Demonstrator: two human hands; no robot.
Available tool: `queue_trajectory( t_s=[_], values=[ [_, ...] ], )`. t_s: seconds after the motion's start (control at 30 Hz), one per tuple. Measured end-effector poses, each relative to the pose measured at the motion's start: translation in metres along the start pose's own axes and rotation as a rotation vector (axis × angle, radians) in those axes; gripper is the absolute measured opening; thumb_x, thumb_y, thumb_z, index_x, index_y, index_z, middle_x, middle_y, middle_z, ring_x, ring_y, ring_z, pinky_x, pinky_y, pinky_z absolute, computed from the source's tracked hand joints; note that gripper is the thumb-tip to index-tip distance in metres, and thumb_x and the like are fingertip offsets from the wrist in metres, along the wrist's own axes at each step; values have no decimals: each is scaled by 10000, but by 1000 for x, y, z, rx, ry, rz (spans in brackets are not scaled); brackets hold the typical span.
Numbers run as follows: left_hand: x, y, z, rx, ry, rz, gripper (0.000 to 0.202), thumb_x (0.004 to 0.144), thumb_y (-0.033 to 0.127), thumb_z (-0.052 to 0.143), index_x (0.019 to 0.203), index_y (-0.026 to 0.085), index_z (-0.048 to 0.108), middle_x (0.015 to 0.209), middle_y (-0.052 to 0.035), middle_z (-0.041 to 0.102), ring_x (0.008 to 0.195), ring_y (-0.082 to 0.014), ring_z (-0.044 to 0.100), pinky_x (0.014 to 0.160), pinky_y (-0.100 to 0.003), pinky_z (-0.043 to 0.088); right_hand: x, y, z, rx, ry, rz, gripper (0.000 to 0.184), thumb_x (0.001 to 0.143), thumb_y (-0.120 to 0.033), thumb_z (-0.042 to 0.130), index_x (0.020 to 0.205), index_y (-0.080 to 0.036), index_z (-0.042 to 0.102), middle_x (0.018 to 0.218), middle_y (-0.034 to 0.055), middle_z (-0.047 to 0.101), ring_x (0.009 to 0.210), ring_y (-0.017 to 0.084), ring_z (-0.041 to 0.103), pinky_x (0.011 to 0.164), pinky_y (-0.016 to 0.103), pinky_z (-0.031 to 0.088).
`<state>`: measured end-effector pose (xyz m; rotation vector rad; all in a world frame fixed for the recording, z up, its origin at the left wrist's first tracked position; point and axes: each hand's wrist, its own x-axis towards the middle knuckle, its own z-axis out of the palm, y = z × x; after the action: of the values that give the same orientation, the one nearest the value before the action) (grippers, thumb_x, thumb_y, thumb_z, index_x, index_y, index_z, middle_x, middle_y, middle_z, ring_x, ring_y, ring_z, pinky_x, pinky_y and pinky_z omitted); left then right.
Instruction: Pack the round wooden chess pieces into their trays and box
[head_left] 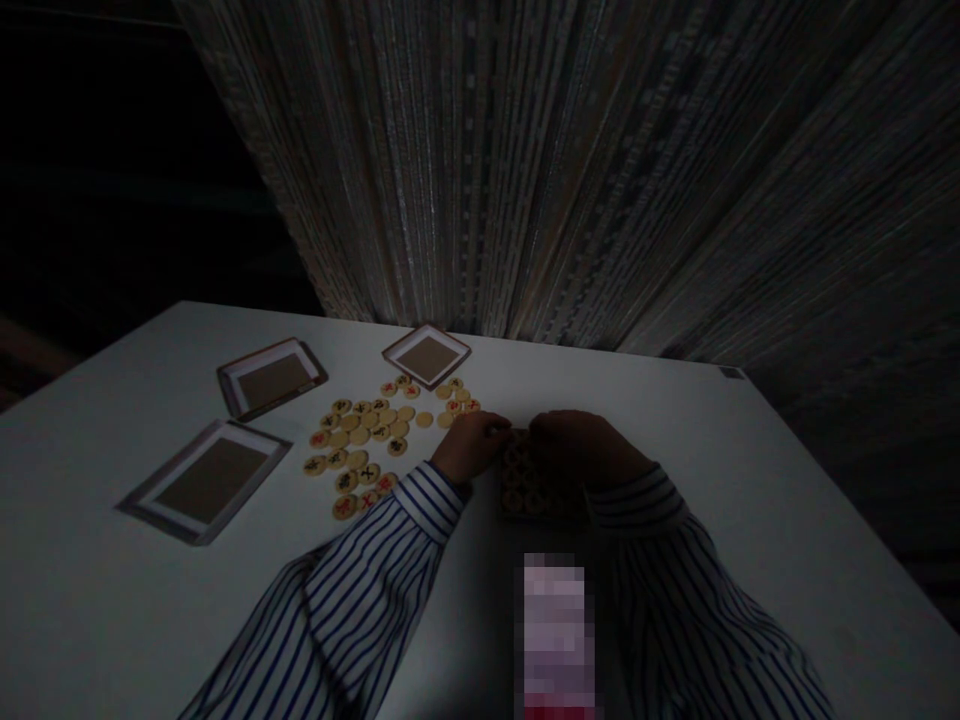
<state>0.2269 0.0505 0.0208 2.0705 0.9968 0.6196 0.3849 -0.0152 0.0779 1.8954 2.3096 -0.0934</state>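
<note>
Here, left hand (466,446): low over the desk (765,520), right by the back left corner of the dark box (541,519).
Left fingers (490,420): bent in, with thumb and first finger close together; too dark to tell if pinching a piece.
Right hand (592,447): over the back right part of the dark box, hiding much of that side.
Right fingers (546,424): curled down and in, pointing at the left hand; too dark to tell if spread, pressed together or pinching.
Dark box: flat on the desk, between and under both hands, in deep shade.
Boxed pieces (513,476): round, set in rows inside the dark box, easy to see only on the left and near sides.
Loose pieces (359,436): round and pale yellow, spread in a messy patch on the desk, to the left of the left hand; some with red signs, some with black signs, some plain.
Near tray (214,480): flat and tilted a bit sideways, left of the loose pieces, pale around a brown middle.
Middle tray (276,380): just behind the near tray, much the same look.
Back tray (429,357): behind the loose pieces, turned like a diamond.
Sleeves (360,590): white with blue stripes, on both arms.
Curtain (480,180): dark and stripy, hanging behind the desk.
Pink patch (555,620): low between the sleeves, too blocky to tell what.
</note>
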Motion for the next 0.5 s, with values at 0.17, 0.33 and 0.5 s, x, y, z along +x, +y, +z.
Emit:
queue_trajectory(
  t_s=[0.17,0.33,0.5],
  values=[
    [1,1,-1,15,-45,-9,252,734,259,532,907,171,692,877,-84,697,812,-208,613,739,-304,443,1,0,2,-26,0,9,219,833,-293,423,899,-190,604,857,67,660,781,185,614,591,256,402],
    [1,0,-2,8,-35,38,245,735,238,523,892,168,698,851,-84,697,783,-205,616,717,-294,449,1,-2,-2,-18,-6,-4,214,839,-276,417,898,-187,602,857,71,657,786,188,613,600,262,407],
    [-1,3,-4,-1,-52,47,238,741,233,515,870,163,703,831,-81,700,775,-201,619,709,-285,449,2,-1,-1,-21,-15,-6,212,830,-270,424,889,-182,607,851,73,659,766,192,617,574,260,403]
  ],
)
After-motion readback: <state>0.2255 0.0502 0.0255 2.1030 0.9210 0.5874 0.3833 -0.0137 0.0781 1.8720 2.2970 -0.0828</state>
